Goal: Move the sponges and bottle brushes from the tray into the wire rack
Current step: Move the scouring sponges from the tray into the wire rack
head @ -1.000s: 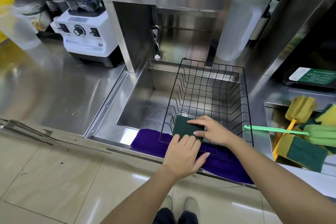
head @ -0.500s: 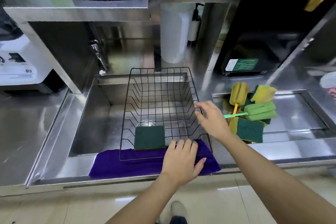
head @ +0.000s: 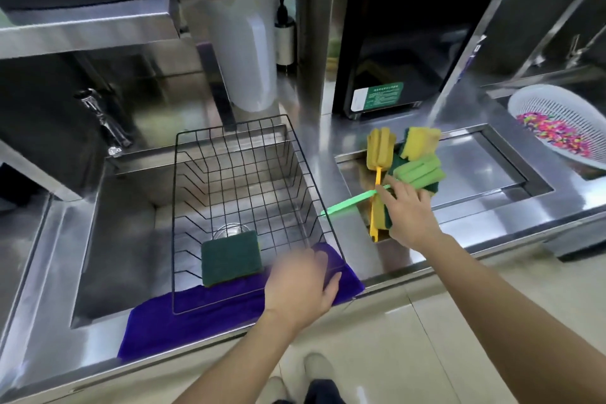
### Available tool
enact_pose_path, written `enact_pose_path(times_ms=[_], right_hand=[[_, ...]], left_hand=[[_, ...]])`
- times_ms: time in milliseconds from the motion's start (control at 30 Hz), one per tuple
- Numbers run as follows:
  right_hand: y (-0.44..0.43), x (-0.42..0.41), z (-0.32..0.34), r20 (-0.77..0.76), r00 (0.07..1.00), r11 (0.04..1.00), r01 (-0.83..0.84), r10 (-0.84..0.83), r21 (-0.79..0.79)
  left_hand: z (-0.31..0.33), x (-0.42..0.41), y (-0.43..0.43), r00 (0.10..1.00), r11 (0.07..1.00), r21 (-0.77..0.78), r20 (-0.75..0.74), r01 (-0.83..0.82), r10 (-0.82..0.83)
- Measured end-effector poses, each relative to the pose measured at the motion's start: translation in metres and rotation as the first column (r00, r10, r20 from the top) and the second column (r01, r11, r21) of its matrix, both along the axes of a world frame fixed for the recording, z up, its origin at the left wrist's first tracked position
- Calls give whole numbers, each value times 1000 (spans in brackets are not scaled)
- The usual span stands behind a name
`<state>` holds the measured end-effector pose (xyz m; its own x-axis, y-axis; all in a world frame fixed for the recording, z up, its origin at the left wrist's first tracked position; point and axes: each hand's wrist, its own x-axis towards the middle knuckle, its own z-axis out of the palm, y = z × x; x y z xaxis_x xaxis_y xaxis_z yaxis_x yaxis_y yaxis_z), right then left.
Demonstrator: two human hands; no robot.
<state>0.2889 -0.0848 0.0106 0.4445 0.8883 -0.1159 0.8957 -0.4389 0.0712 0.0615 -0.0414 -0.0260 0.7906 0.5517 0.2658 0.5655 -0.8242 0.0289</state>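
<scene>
Though blurred, left hand (head: 303, 285) on wire rack (head: 239, 174)

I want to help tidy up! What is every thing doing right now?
Wire rack: upright in the sink, holding one sponge.
Green sponge: lying flat in the rack.
Green brush: handle poking out of the tray.
Yellow brush: in the tray.
Right hand: open, reaching the brushes.
Left hand: blurred, by the rack.
</scene>
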Motion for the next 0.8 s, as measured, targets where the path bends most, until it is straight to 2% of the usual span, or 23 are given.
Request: enact_pose_path(times_ms=[167, 333, 400, 467, 533, 600, 667, 733, 800], right_hand=[[-5, -2, -1, 11, 1000, 998, -13, 13, -54], [-9, 6, -12, 169, 984, 998, -60, 60, -6], [-9, 5, -10, 131, 990, 998, -59, 55, 31], [-8, 5, -5, 50, 998, 999, -44, 42, 30], [-5, 6, 5, -109, 993, 999, -35, 37, 19], [0, 6, 22, -258, 965, 999, -41, 39, -3], [11, 5, 41, -338, 940, 999, -38, 40, 12], [23, 1, 63, -487, 873, 996, 42, 0, 76], [37, -9, 80, -671, 742, 978, 131, 10, 160]], left_hand=[[1, 0, 0, 1000, 1000, -11, -12, -7, 7], [0, -2, 1, 1000, 1000, -9, -4, -3, 3], [1, -3, 1, 1000, 1000, -9, -9, -1, 1], [1, -3, 2, 1000, 1000, -7, -8, 5, -5], [0, -5, 3, 1000, 1000, 1, -8, 21, -21], [-3, -10, 4, 999, 998, 37, -10, 44, -43], [-5, -20, 8, 998, 995, 75, 11, 60, -61], [-8, -33, 13, 998, 993, 103, 35, 56, -60], [-9, -46, 18, 998, 991, 129, 44, 41, -46]])
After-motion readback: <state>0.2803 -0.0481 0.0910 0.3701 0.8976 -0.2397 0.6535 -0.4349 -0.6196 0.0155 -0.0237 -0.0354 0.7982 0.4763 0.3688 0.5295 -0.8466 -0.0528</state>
